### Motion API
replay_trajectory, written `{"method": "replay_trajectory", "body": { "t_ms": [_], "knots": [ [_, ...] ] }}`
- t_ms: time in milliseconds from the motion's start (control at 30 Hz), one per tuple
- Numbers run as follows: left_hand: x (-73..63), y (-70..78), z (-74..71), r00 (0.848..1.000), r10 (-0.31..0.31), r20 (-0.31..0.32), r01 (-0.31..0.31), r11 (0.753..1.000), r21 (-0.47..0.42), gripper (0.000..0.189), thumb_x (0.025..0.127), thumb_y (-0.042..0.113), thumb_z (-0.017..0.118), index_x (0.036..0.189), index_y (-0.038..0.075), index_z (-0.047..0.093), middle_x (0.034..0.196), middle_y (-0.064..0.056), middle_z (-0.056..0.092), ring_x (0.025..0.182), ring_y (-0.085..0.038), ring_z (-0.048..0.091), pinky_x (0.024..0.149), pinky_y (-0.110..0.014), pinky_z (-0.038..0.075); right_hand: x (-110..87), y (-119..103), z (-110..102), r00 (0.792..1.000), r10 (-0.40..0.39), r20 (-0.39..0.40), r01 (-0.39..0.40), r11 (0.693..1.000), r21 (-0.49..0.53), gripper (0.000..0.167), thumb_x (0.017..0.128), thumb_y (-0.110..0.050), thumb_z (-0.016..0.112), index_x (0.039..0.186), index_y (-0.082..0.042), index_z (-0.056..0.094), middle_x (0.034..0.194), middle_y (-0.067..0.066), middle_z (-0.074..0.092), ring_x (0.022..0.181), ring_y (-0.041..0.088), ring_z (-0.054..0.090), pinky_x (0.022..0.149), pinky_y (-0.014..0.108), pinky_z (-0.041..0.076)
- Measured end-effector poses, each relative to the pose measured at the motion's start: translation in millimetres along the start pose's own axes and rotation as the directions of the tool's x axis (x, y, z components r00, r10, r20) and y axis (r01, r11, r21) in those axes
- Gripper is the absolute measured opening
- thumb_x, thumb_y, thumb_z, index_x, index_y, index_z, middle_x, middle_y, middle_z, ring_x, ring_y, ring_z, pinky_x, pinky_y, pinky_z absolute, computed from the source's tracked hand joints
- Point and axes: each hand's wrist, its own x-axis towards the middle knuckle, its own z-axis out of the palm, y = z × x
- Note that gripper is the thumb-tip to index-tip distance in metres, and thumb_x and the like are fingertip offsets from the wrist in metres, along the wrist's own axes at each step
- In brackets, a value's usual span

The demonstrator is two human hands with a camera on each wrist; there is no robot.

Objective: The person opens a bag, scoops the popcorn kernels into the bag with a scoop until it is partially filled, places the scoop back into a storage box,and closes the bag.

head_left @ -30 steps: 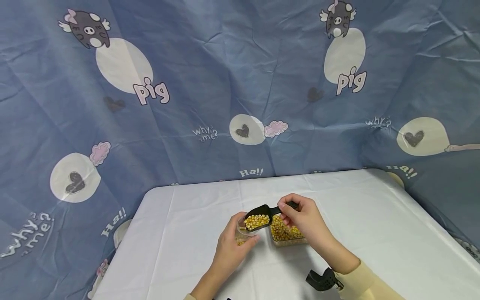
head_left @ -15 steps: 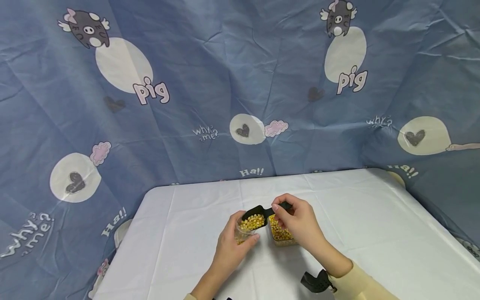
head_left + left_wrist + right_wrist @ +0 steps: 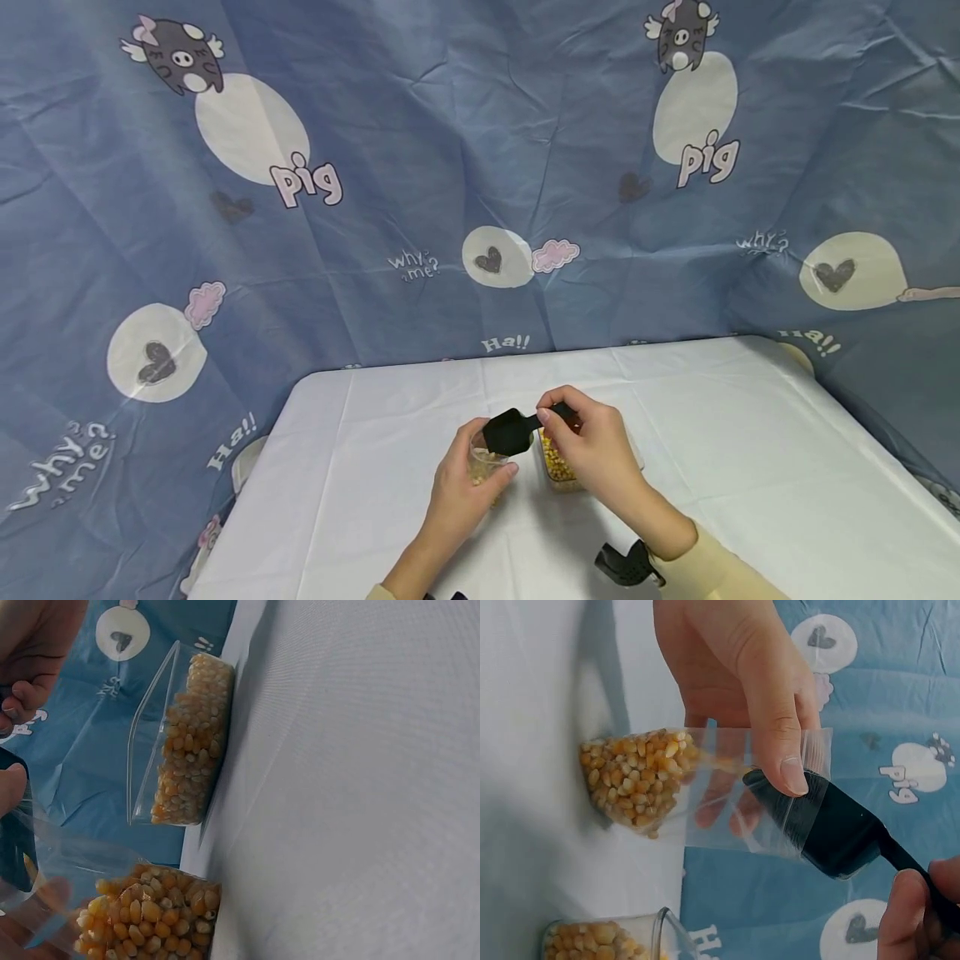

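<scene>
My left hand (image 3: pixel 459 492) holds a clear zip bag (image 3: pixel 720 825) upright by its top, thumb on the near side. Corn kernels (image 3: pixel 634 776) fill the lower part of the bag, which stands on the white cloth. Between thumb and fingers my right hand (image 3: pixel 594 437) pinches the handle of a black scoop (image 3: pixel 844 832). The scoop is tipped over, its underside showing in the head view, and its front end lies inside the bag's mouth. A few kernels fall from its tip in the right wrist view. The inside of the scoop is hidden.
A clear rectangular container (image 3: pixel 142 757) of corn kernels stands right of the bag, partly under my right hand in the head view. White cloth (image 3: pixel 390 467) covers the table. A blue printed curtain (image 3: pixel 405 183) hangs behind it.
My right hand has moved slightly left and turned the scoop over. Its load of kernels, visible earlier, no longer shows. The left hand has stayed nearly in place.
</scene>
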Motion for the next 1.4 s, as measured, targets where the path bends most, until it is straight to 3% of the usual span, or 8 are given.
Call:
{"method": "replay_trajectory", "body": {
  "t_ms": [167,367,567,767,1033,1300,1400],
  "knots": [
    [0.8,2.1,-0.1,1.000,-0.009,-0.004,0.009,1.000,-0.027,0.067,0.085,0.044,0.081,0.141,0.035,0.046,0.127,0.012,0.061,0.124,-0.011,0.054,0.104,-0.051,0.040,0.0,-1.2,0.2,0.991,-0.131,-0.014,0.130,0.988,-0.087,0.007,0.096,-0.019,0.070,0.097,-0.025,0.067,0.067,-0.008,0.060,0.048,0.005,0.048,0.044,0.024,0.041],
    [1.3,5.2,-0.1,1.000,-0.010,-0.025,0.009,0.999,-0.033,0.066,0.085,0.044,0.081,0.140,0.037,0.047,0.134,0.014,0.057,0.131,-0.015,0.050,0.105,-0.054,0.039,0.5,-6.7,-0.1,0.957,-0.288,-0.024,0.281,0.947,-0.156,0.006,0.096,-0.014,0.071,0.099,-0.018,0.069,0.076,-0.010,0.062,0.052,0.003,0.046,0.049,0.018,0.039],
    [1.7,5.9,0.1,0.999,-0.024,-0.038,0.023,0.999,-0.022,0.066,0.084,0.042,0.082,0.140,0.036,0.047,0.134,0.013,0.058,0.133,-0.019,0.049,0.106,-0.058,0.038,0.1,-9.0,0.3,0.928,-0.372,-0.008,0.366,0.916,-0.166,0.007,0.095,-0.009,0.071,0.100,-0.014,0.068,0.087,-0.007,0.067,0.060,0.005,0.055,0.056,0.014,0.044],
    [1.8,3.5,-0.4,0.998,-0.040,-0.039,0.039,0.999,-0.031,0.068,0.083,0.043,0.083,0.140,0.037,0.047,0.131,0.012,0.059,0.130,-0.019,0.051,0.105,-0.058,0.038,-1.3,-7.4,-1.1,0.926,-0.376,-0.002,0.371,0.913,-0.168,0.002,0.097,-0.012,0.069,0.099,-0.013,0.068,0.088,-0.007,0.067,0.063,0.005,0.057,0.058,0.015,0.046],
    [1.6,3.7,-3.3,0.997,-0.072,-0.033,0.068,0.993,-0.098,0.068,0.082,0.039,0.085,0.139,0.038,0.048,0.126,0.008,0.064,0.123,-0.018,0.056,0.104,-0.055,0.037,-0.9,-8.0,-5.9,0.939,-0.342,-0.029,0.333,0.929,-0.162,0.004,0.097,-0.011,0.069,0.099,-0.014,0.068,0.085,-0.008,0.066,0.061,0.006,0.055,0.056,0.016,0.045],
    [3.8,0.9,-4.2,0.997,-0.062,-0.038,0.059,0.996,-0.066,0.069,0.084,0.035,0.084,0.142,0.023,0.048,0.120,-0.003,0.065,0.113,-0.013,0.059,0.104,-0.051,0.039,1.2,-13.6,-15.5,0.944,-0.318,-0.087,0.304,0.942,-0.141,0.006,0.097,-0.009,0.068,0.099,-0.015,0.068,0.077,-0.008,0.062,0.061,0.010,0.058,0.055,0.019,0.046],
    [3.5,0.9,-3.9,0.997,-0.064,-0.042,0.062,0.996,-0.060,0.069,0.084,0.035,0.084,0.142,0.021,0.049,0.117,-0.002,0.065,0.113,-0.015,0.058,0.103,-0.052,0.039,1.7,-13.2,-19.3,0.943,-0.313,-0.112,0.297,0.945,-0.139,0.010,0.095,-0.005,0.069,0.099,-0.015,0.068,0.077,-0.006,0.065,0.062,0.010,0.059,0.054,0.019,0.045]
  ]
}}
